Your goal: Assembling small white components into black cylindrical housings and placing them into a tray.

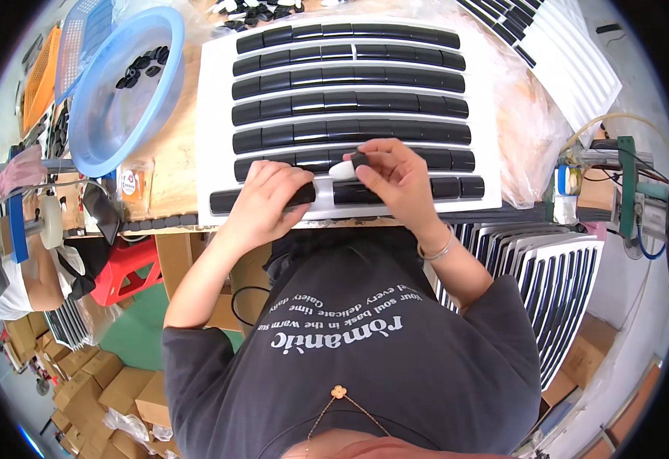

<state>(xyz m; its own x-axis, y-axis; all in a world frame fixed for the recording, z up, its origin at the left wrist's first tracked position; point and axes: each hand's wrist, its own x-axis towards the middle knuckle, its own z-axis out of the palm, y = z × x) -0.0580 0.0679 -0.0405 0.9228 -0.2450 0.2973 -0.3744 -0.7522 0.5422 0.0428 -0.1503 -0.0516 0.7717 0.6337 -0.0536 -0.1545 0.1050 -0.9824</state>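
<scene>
Glossy black, gently curved pieces [396,133] lie in rows on the white ridged sheet [214,99] before me, the ridges probably keeping them aligned; beside the near row's gap, my left hand [262,200] curls its fingers over a dark piece [302,196], seemingly to steady it, though I can't tell whether they grip or merely rest. My right hand [402,183] pinches a small white oval piece [341,170] and a small black one [360,160] above the row, perhaps for a clear view, but my fingertips hide how they meet, and at the far right another white sheet [579,80] is cut off.
</scene>
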